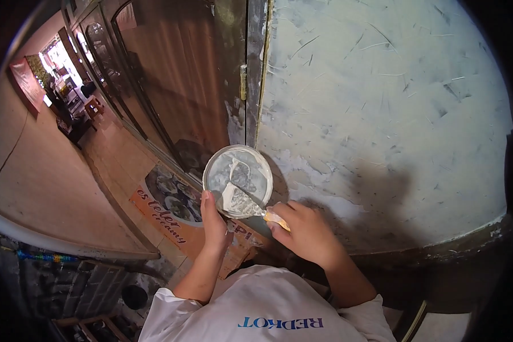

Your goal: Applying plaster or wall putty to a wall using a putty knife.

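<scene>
My left hand (214,223) grips a round whitish tub (210,161) by its near left side, with the thumb at the rim. White putty (232,197) clings to the inside in a thick smear and a thin curl. In my right hand (303,229) is a putty knife (276,220) with a yellowish handle, held at the tub's lower right rim. Its putty-coated blade reaches into the tub, and putty hides much of the blade's outline.
Close on the right stands a pale wall (376,108) with scratches and patchy filler. A dark door frame (255,68) with a hinge borders it. Glazed doors (176,74) stand left of that. An orange printed banner (165,219) lies on the floor below; a stool (93,106) is farther back.
</scene>
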A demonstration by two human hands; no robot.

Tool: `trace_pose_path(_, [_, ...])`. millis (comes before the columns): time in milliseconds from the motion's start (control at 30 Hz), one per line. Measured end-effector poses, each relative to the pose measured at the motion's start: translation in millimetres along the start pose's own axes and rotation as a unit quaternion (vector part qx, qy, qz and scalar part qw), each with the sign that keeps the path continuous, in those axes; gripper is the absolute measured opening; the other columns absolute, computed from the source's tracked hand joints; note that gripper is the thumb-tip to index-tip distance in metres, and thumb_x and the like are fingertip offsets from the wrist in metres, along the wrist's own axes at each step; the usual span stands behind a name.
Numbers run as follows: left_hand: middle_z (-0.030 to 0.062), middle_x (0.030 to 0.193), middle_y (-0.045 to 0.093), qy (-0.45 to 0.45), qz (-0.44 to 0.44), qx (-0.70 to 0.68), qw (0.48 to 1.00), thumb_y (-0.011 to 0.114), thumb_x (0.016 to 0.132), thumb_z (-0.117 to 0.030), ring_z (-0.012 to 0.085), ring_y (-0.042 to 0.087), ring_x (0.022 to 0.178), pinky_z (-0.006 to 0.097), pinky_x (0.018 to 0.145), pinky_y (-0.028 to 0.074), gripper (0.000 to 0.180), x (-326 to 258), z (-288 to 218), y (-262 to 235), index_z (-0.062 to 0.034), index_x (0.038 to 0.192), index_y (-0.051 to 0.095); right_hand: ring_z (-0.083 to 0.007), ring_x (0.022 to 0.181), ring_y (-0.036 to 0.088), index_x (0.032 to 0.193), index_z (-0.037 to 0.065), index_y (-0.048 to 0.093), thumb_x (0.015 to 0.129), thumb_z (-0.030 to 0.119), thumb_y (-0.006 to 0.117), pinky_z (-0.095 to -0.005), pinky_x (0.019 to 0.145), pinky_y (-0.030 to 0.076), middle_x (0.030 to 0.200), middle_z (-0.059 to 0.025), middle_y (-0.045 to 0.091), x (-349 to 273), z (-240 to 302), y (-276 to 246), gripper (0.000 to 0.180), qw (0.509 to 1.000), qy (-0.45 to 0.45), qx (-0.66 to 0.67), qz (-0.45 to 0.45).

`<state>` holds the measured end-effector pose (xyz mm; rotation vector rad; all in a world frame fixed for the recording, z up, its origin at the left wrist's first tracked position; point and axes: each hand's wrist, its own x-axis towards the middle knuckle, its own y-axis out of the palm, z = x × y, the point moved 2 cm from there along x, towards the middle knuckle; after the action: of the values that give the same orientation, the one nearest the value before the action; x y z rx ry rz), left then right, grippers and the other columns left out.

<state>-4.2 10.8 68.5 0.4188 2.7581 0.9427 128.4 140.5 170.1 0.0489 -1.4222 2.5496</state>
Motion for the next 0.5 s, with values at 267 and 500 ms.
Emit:
trace_pose_path(267, [0.0101,0.128,0.049,-0.015,0.036,0.008,0.999,0.037,0.097,-0.043,0.0222,0.051,0.114,0.037,0.097,0.041,0.052,-5,-7,1,-0.0054,0.132,0.038,-0.0314,0.078,0.062,0.102,0.010,0.057,0.079,0.014,0.064,-0.0411,0.065,0.050,0.094,-0.0103,0.059,10,-16,-20,0.025,0.979,-0.028,0.023,-0.200])
trace_pose_path(500, [0.0111,0.129,0.050,-0.046,0.040,-0.028,0.998,0.037,0.095,-0.048,0.0223,0.051,0.115,0.037,0.097,0.040,0.057,-1,-2,-11,-0.0047,0.132,0.040,-0.0267,0.075,0.060,0.101,0.012,0.062,0.076,0.008,0.064,-0.0373,0.064,0.049,0.093,-0.0063,0.056,9,-21,-14,0.026,0.967,-0.090,-0.066,-0.230])
